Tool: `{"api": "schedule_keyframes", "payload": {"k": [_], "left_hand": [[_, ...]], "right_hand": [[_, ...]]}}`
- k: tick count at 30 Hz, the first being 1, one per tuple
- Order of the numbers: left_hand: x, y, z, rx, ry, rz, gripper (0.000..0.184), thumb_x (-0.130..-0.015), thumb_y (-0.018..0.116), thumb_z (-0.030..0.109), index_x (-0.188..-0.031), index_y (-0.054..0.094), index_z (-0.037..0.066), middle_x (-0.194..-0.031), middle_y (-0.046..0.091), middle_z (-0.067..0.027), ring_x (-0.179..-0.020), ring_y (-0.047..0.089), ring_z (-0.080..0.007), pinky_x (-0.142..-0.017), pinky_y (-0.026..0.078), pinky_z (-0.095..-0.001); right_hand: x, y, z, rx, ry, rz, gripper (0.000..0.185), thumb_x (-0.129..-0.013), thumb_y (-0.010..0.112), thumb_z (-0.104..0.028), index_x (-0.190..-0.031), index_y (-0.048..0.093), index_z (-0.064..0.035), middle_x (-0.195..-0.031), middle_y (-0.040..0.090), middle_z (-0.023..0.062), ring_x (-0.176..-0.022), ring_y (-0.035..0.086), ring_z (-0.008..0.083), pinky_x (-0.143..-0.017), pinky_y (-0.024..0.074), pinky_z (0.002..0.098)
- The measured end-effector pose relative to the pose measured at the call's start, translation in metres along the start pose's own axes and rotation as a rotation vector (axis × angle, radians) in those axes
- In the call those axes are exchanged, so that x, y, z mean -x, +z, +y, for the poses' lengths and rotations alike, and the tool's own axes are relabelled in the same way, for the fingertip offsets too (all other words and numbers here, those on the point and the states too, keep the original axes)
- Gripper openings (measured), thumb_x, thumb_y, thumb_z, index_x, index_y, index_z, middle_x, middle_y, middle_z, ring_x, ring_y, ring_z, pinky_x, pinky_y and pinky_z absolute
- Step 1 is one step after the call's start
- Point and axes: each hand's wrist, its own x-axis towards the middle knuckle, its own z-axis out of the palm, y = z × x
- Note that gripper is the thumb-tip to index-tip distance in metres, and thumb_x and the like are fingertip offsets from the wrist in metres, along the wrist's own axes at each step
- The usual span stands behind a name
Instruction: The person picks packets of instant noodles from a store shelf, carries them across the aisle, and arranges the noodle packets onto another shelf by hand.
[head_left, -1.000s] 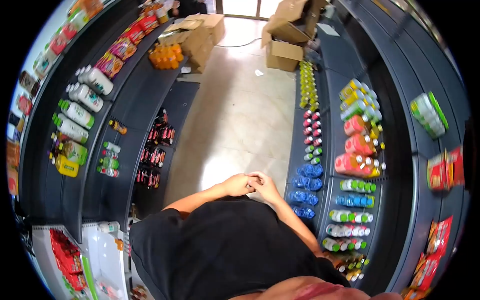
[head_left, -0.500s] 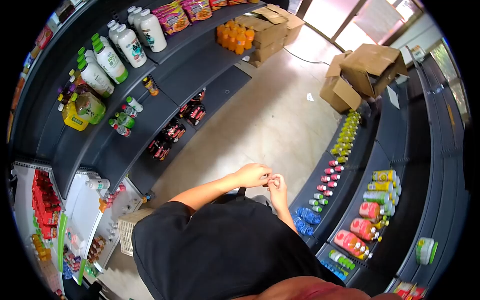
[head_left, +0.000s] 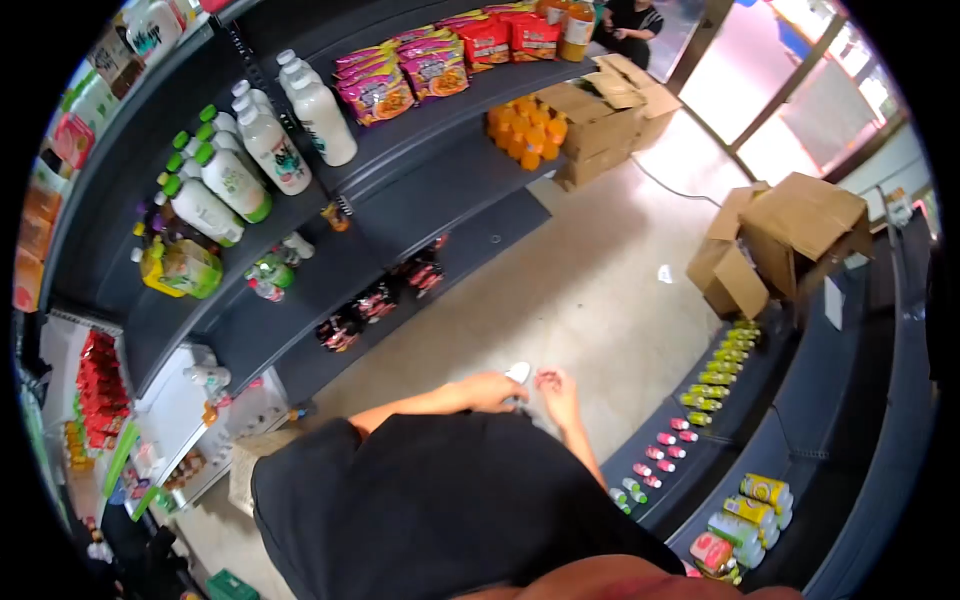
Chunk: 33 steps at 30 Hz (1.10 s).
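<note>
My left hand point(head_left: 492, 391) is in front of my black shirt, over the aisle floor, its fingers loosely bent and blurred. Just to its right, a small gap away, my right hand point(head_left: 556, 390) has curled fingers with the palm side partly turned up. I cannot make out anything held in either hand. A white shoe tip point(head_left: 518, 372) shows on the floor between the hands. Both hands are well away from the shelves; nearest on the right is a low shelf with small pink-capped bottles point(head_left: 667, 452).
Left shelves carry white bottles point(head_left: 322, 118), snack packets point(head_left: 436, 66) and orange drinks point(head_left: 527, 132). Cardboard boxes point(head_left: 805, 219) stand at the back right, others point(head_left: 600, 120) at the back centre. Another person point(head_left: 632, 30) is by the doorway. A pale basket point(head_left: 246, 462) is beside me.
The view has swung so that more of the left shelves and doorway shows. My hands, touching earlier, are now apart. A person at the back has come more fully into view.
</note>
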Motion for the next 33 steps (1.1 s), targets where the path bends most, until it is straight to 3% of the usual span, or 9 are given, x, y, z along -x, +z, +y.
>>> {"api": "schedule_keyframes", "payload": {"k": [4,8,12,18,23,24,27,30,33], "left_hand": [[-0.049,-0.098,0.017,-0.014,-0.043,0.020,0.032,-0.092,0.066,0.024,-0.123,0.066,0.013,-0.119,0.071,-0.0117,-0.109,0.066,-0.0357,-0.092,0.052,-0.0493],[-0.090,-0.177,-0.007,-0.163,-0.069,0.219,0.029,-0.093,0.063,0.023,-0.120,0.066,0.012,-0.108,0.071,-0.0131,-0.103,0.067,-0.0360,-0.090,0.053,-0.0481],[-0.110,-0.228,-0.021,-0.020,-0.076,0.486,0.027,-0.093,0.065,0.019,-0.117,0.068,0.007,-0.107,0.072,-0.0139,-0.099,0.070,-0.0335,-0.087,0.055,-0.0441],[-0.147,-0.270,-0.096,0.056,-0.045,0.567,0.022,-0.093,0.065,0.017,-0.111,0.071,0.005,-0.104,0.074,-0.0152,-0.098,0.071,-0.0333,-0.087,0.055,-0.0429],[-0.183,-0.355,-0.130,0.202,0.028,0.692,0.019,-0.095,0.067,0.014,-0.108,0.073,0.002,-0.100,0.075,-0.0136,-0.092,0.073,-0.0257,-0.083,0.057,-0.0368],[-0.193,-0.371,-0.142,0.310,0.020,0.742,0.018,-0.096,0.066,0.013,-0.107,0.072,0.001,-0.100,0.075,-0.0130,-0.092,0.073,-0.0212,-0.083,0.057,-0.0349],[-0.224,-0.416,-0.181,0.233,-0.020,0.896,0.019,-0.093,0.067,0.012,-0.107,0.073,0.000,-0.097,0.075,-0.0111,-0.091,0.073,-0.0214,-0.083,0.056,-0.0340],[-0.246,-0.467,-0.190,0.202,-0.117,0.944,0.023,-0.092,0.068,0.012,-0.114,0.071,0.004,-0.115,0.070,-0.0112,-0.107,0.069,-0.0230,-0.090,0.055,-0.0362],[-0.265,-0.505,-0.192,0.229,0.100,1.171,0.030,-0.089,0.071,0.013,-0.117,0.068,0.006,-0.123,0.067,-0.0119,-0.117,0.064,-0.0285,-0.093,0.051,-0.0371]], "right_hand": [[-0.094,-0.017,-0.054,0.057,-0.065,-0.072,0.016,-0.098,0.062,-0.002,-0.113,0.064,0.0012,-0.100,0.069,0.0070,-0.093,0.067,0.0128,-0.083,0.0530,0.0260],[-0.192,-0.031,-0.089,0.108,-0.132,-0.061,0.016,-0.098,0.064,-0.005,-0.114,0.065,0.0009,-0.101,0.069,0.0058,-0.093,0.067,0.0115,-0.083,0.0527,0.0252],[-0.248,-0.025,-0.131,0.062,-0.164,-0.132,0.017,-0.098,0.063,-0.003,-0.114,0.065,0.0004,-0.102,0.069,0.0062,-0.094,0.067,0.0115,-0.084,0.0529,0.0259],[-0.319,-0.010,-0.116,0.115,-0.196,-0.231,0.016,-0.096,0.065,-0.005,-0.112,0.065,-0.0006,-0.099,0.068,0.0013,-0.083,0.063,0.0070,-0.077,0.0503,0.0232],[-0.356,-0.002,-0.127,0.148,-0.029,-0.272,0.019,-0.095,0.065,-0.005,-0.113,0.066,-0.0014,-0.099,0.068,0.0019,-0.089,0.064,0.0087,-0.079,0.0506,0.0257],[-0.364,-0.002,-0.141,0.246,-0.047,-0.244,0.019,-0.094,0.067,-0.006,-0.113,0.067,-0.0018,-0.103,0.068,0.0045,-0.091,0.066,0.0112,-0.081,0.0520,0.0262],[-0.402,-0.012,-0.143,0.349,-0.162,-0.170,0.020,-0.092,0.068,-0.006,-0.112,0.069,-0.0023,-0.110,0.067,0.0078,-0.096,0.068,0.0150,-0.081,0.0548,0.0287],[-0.435,-0.021,-0.154,0.400,-0.213,-0.046,0.021,-0.092,0.069,-0.005,-0.112,0.070,-0.0033,-0.113,0.067,0.0086,-0.102,0.067,0.0174,-0.079,0.0561,0.0310],[-0.454,-0.022,-0.165,0.324,-0.249,0.048,0.021,-0.091,0.067,-0.002,-0.112,0.069,-0.0020,-0.114,0.068,0.0084,-0.101,0.068,0.0177,-0.083,0.0547,0.0308]]}}
